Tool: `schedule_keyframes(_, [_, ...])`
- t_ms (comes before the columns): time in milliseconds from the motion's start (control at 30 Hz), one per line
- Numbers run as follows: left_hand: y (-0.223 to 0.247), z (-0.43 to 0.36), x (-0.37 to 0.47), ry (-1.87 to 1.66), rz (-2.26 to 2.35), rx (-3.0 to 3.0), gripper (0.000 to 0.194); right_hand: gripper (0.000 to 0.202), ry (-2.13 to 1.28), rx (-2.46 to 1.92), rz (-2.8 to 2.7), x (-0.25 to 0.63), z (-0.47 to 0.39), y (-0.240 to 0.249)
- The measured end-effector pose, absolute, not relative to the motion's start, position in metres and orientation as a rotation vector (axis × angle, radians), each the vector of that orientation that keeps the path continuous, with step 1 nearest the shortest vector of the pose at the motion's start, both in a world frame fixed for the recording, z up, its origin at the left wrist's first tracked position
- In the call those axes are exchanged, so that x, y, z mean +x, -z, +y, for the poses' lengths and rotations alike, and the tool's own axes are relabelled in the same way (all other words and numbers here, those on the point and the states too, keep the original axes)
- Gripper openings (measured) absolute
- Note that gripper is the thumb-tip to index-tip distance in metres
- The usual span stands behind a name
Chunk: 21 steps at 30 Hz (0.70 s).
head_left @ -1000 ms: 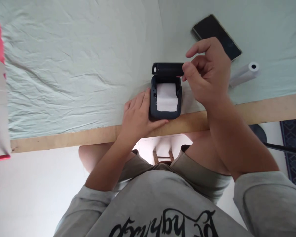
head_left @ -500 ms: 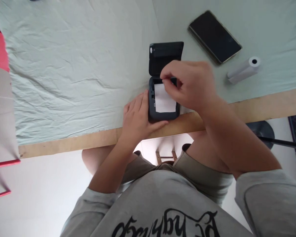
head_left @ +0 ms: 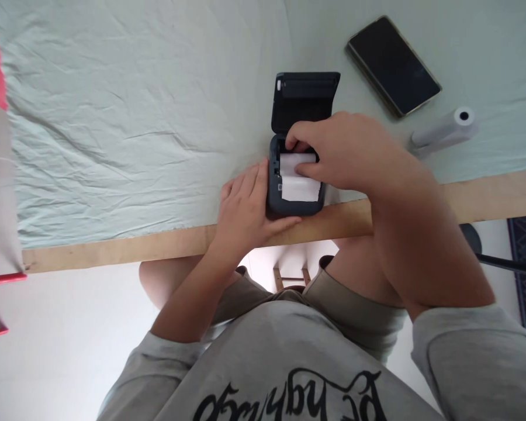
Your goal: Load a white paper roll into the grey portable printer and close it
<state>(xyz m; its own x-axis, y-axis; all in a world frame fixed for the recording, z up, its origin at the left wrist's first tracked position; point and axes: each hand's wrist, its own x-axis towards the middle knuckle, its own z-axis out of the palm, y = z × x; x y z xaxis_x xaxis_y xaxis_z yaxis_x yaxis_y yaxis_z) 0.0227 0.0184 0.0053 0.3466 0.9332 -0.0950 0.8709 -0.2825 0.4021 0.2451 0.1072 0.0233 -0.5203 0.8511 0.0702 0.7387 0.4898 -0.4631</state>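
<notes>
A small dark device lies at the table's front edge, its lid swung up and back. White paper sits inside its compartment. My left hand rests against the device's left side, thumb along its front edge and fingers stretched out. Over the compartment is my right hand, its thumb on the paper and its index finger reaching in near the hinge; the fingers are apart, and the others are hidden.
A black phone lies behind and right of the device. Nearer, at the right, is a white paper roll. A light green cloth covers the table behind its wooden edge.
My right hand has opened from a pinch above the compartment and lowered into it, onto the paper. The view has shifted slightly. My left hand stays against the device.
</notes>
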Motion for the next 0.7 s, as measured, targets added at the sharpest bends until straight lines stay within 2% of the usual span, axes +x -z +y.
schedule_keyframes(167, [-0.003, 0.018, 0.021, -0.249, 1.568, 2.256, 0.118, 0.024, -0.499, -1.545, -2.508, 0.235, 0.095, -0.056])
schedule_keyframes(300, [-0.001, 0.018, 0.02, -0.272, 1.557, 2.288, 0.119, 0.026, -0.793, -1.374, -2.176, 0.246, 0.087, -0.069])
schedule_keyframes(400, [0.0, 0.017, 0.021, -0.269, 1.565, 2.295, 0.12, 0.041, -1.01, -1.251, -1.599, 0.26, 0.087, -0.065])
schedule_keyframes(567, [0.0, 0.017, 0.023, -0.282, 1.58, 2.274, 0.124, 0.025, -1.173, -1.331, -1.064, 0.268, 0.085, -0.051])
schedule_keyframes(633, [-0.001, 0.017, 0.024, -0.29, 1.58, 2.27, 0.125, 0.019, -1.133, -1.31, -0.907, 0.268, 0.086, -0.035])
schedule_keyframes(700, [-0.002, 0.017, 0.025, -0.282, 1.579, 2.272, 0.123, 0.026, -1.013, -1.386, -0.947, 0.268, 0.088, -0.016])
